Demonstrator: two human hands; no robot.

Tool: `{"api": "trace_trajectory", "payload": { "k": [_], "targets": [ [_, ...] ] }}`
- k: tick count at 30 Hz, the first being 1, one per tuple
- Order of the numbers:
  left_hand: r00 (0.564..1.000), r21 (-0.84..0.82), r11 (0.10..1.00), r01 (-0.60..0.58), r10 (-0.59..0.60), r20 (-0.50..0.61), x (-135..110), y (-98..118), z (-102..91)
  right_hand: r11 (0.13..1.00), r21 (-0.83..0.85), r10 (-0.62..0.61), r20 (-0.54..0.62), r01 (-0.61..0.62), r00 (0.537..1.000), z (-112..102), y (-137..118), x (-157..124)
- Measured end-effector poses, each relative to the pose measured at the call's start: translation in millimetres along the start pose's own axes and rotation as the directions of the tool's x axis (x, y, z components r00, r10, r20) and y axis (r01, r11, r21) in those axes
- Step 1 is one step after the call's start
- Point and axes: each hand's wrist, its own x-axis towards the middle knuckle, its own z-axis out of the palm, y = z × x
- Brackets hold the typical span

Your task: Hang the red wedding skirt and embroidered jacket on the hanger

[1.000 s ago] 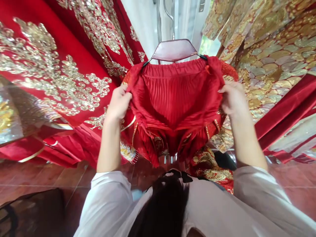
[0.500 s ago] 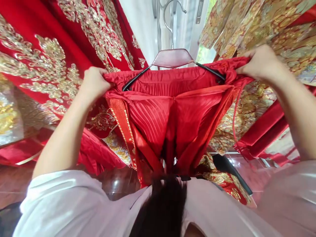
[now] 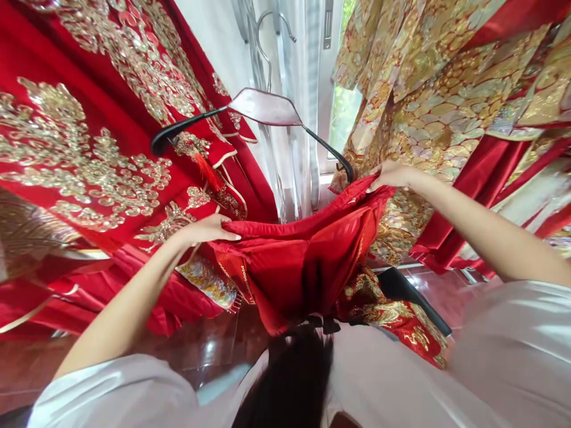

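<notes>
A red skirt (image 3: 285,267) with a gathered waistband and gold-dotted trim is stretched between my two hands. My left hand (image 3: 209,230) pinches the waistband's left end, thumb and fingers closed on the cloth. At the other end, higher up, my right hand (image 3: 391,176) grips the waistband. Above the skirt hangs a hanger (image 3: 265,107) with a pale centre piece, black arms and a metal hook. Its left arm is free of the skirt, and its right tip is close to the waistband near my right hand; I cannot tell whether they touch.
Red garments with gold sequin embroidery (image 3: 53,142) hang at the left. Gold-patterned garments (image 3: 428,101) hang at the right, beside red satin cloth (image 3: 468,202). A window frame (image 3: 328,71) stands behind. Below are a red-and-gold cloth (image 3: 405,321) and a black bar-like object (image 3: 414,300).
The skirt's waistband has come down off the hanger's arms, with both hands lowered and closer together. The hanger now shows whole and tilted. The view has shifted a little to the right.
</notes>
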Motion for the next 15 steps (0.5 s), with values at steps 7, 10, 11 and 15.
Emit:
{"api": "trace_trajectory", "payload": {
  "k": [7,10,11,15],
  "targets": [
    [0.95,-0.6,0.791,0.119,-0.267,-0.164,-21.6,-33.0,33.0,0.814,0.534,0.11,0.247,-0.23,0.963,20.9,15.1,-26.1],
    [0.972,-0.681,0.724,0.105,-0.221,-0.085,-27.5,-25.1,43.1,0.663,0.701,0.146,0.223,-0.263,0.964,13.4,4.2,-35.0],
    [0.975,-0.699,0.71,0.08,-0.201,-0.091,-29.2,-20.5,42.0,0.624,0.738,0.142,0.216,-0.257,0.966,8.4,-1.7,-37.0],
    [0.963,-0.715,0.699,-0.005,-0.189,-0.191,-37.2,0.8,19.6,0.679,0.729,0.026,0.095,-0.088,0.995,-11.4,-26.4,-42.2]
  ]
}}
